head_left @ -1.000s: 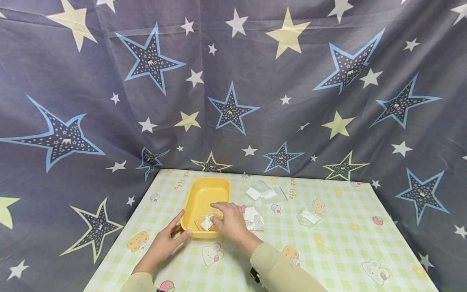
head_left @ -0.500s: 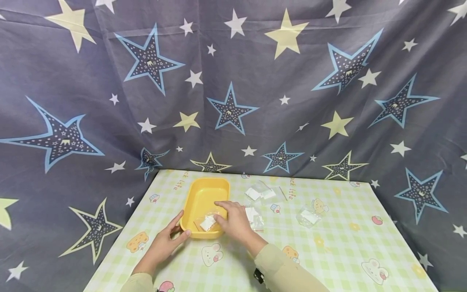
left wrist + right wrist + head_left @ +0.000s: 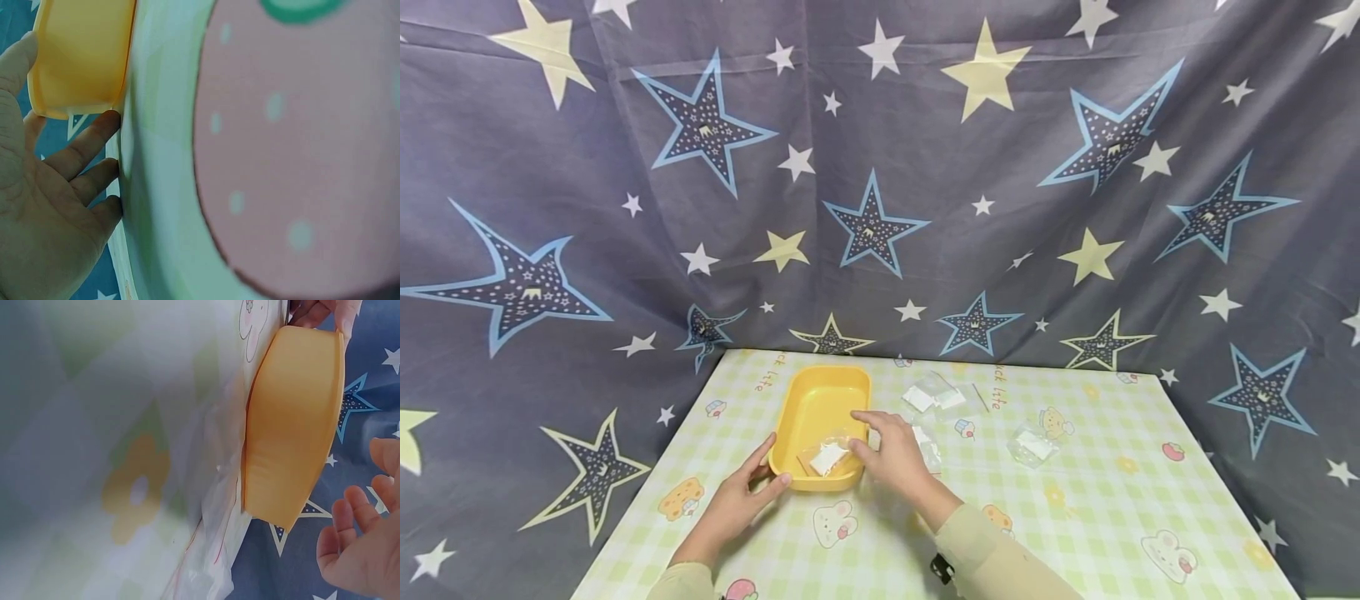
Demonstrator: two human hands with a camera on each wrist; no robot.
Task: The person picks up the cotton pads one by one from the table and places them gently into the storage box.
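Observation:
A yellow plastic tray point(image 3: 820, 408) sits on the table at the left of centre in the head view. At its near left corner my left hand point(image 3: 736, 498) holds it, thumb at the front rim and fingers along the side. Inside the near end lies a small clear zip bag point(image 3: 829, 458) with a white piece in it. Over the tray's right rim is my right hand point(image 3: 895, 454), fingers loosely spread and holding nothing. The right wrist view shows that right hand point(image 3: 369, 537) apart from the tray's outer wall point(image 3: 294, 425).
Clear bags with white pieces point(image 3: 934, 396) lie right of the tray's far end. Another bag point(image 3: 927, 448) is partly hidden behind my right hand, and one more bag point(image 3: 1033, 446) rests farther right. A checked, cartoon-printed cloth point(image 3: 1097, 500) covers the table; a starry curtain point(image 3: 917, 150) hangs behind.
My right hand has drawn back to the right from above the bag in the tray, uncovering more of it. My left hand has kept its place at the tray corner.

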